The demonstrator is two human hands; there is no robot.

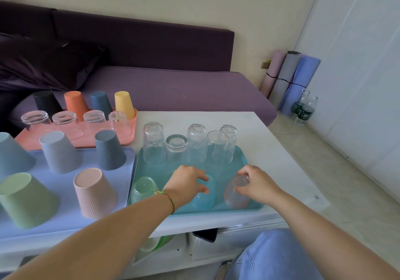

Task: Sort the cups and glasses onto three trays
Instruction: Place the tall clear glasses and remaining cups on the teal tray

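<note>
Three trays lie on the white table: a teal tray point(238, 156) in front of me, a lavender tray point(60, 182) to its left and a pink tray point(43, 138) behind that. My left hand point(187, 181) grips an upturned blue glass point(204, 197) on the teal tray's front. My right hand point(257, 182) grips an upturned pale pink glass point(234, 197) beside it. A green glass point(141, 189) stands at the front left. Several tall clear glasses point(153, 143) stand upside down at the back of the teal tray.
The lavender tray holds several upturned plastic cups, among them a pink cup point(95, 193) and a green cup point(26, 199). Coloured cups and clear tumblers point(65, 120) fill the pink tray. A purple sofa point(164, 85) lies behind the table; bottles point(304, 108) stand on the floor at right.
</note>
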